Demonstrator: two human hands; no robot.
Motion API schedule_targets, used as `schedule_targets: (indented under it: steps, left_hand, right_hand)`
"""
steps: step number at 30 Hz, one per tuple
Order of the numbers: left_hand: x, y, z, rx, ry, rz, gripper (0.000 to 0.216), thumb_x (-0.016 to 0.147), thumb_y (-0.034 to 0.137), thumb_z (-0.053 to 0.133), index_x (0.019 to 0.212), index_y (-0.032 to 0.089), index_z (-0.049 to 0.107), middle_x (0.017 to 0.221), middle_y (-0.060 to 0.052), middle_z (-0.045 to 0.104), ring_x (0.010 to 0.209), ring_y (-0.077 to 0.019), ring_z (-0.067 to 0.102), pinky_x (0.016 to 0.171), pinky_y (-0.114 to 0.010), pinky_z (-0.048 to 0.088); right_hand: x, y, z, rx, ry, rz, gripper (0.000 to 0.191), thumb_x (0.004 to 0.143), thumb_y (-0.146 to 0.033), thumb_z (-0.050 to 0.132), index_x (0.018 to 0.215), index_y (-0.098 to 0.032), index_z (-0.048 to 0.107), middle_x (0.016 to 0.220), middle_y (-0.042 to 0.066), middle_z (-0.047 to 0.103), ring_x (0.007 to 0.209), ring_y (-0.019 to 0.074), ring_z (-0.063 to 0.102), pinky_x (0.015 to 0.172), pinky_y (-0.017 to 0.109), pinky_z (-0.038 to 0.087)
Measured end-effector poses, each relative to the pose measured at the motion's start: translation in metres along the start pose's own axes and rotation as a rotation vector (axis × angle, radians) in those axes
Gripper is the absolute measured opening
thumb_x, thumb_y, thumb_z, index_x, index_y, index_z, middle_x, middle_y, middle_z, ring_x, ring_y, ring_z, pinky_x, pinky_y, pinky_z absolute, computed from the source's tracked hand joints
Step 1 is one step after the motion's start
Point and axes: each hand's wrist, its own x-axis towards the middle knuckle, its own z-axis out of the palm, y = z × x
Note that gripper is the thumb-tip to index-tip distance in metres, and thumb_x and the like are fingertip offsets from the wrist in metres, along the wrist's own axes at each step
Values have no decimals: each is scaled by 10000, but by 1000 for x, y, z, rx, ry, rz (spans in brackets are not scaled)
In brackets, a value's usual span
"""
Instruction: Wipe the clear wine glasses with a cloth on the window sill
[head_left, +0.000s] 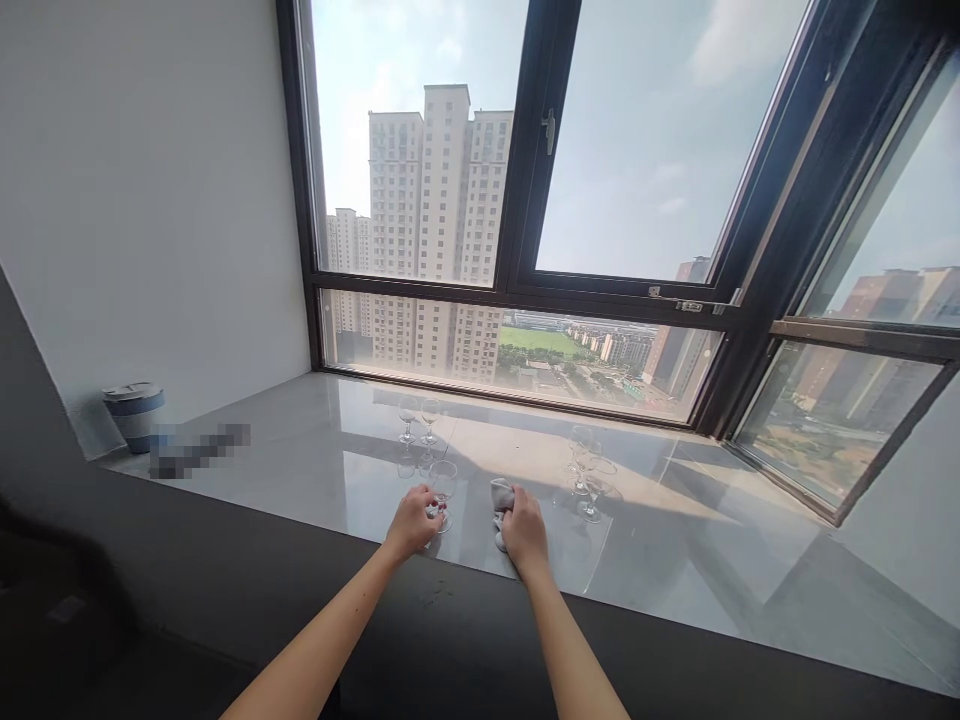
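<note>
My left hand (411,522) has its fingers closed round the stem of a small clear goblet (443,474), which stands upright near the sill's front edge. A crumpled light grey cloth (502,494) is bunched in my right hand (526,532), just to the right of that goblet and apart from it. Beyond my left hand, two more clear goblets (429,420) stand upright side by side. Several clear goblets (598,487) are grouped to the right of my right hand; they overlap, so their exact number is hard to see.
The glossy grey tiled sill (285,500) has a front edge dropping off toward me. At its left end stands a blue and white lidded container (136,415), beside a blurred-out patch. Dark-framed windows (517,290) rise behind the sill, and a white wall (165,200) closes the left side.
</note>
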Motion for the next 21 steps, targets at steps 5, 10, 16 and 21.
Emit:
schedule_targets:
  steps: [5, 10, 16, 21]
  left_hand:
    - [0, 1, -1, 49, 10, -43, 65, 762, 237, 606, 734, 179, 612, 850, -32, 585, 903, -172, 541, 802, -276, 402]
    - [1, 5, -1, 104, 6, -63, 202, 747, 362, 650, 706, 185, 561, 819, -26, 584, 852, -181, 549, 744, -278, 389]
    - [0, 11, -2, 144, -2, -69, 266, 725, 395, 682, 900, 199, 639, 872, -32, 614, 901, -197, 555, 779, -292, 382]
    - [-2, 12, 0, 200, -3, -32, 157, 806, 328, 587, 885, 222, 672, 923, -39, 629, 946, -198, 550, 833, -310, 367]
  right_hand:
    - [0, 1, 1, 48, 26, 6, 464, 808, -106, 390, 1252, -151, 516, 1173, 132, 602, 1116, 254, 532, 900, 318, 419]
    - [5, 5, 0, 264, 97, 74, 486, 799, -190, 415, 1282, -170, 463, 1144, 120, 616, 1047, 250, 585, 850, 331, 452]
    - [29, -55, -26, 451, 277, 7, 505, 822, -271, 456, 1318, -190, 402, 1108, 107, 610, 949, 233, 600, 788, 337, 469]
    - [42, -126, -42, 313, 192, -302, 516, 777, -144, 458, 1291, -175, 459, 1021, 94, 613, 1043, 231, 520, 871, 334, 436]
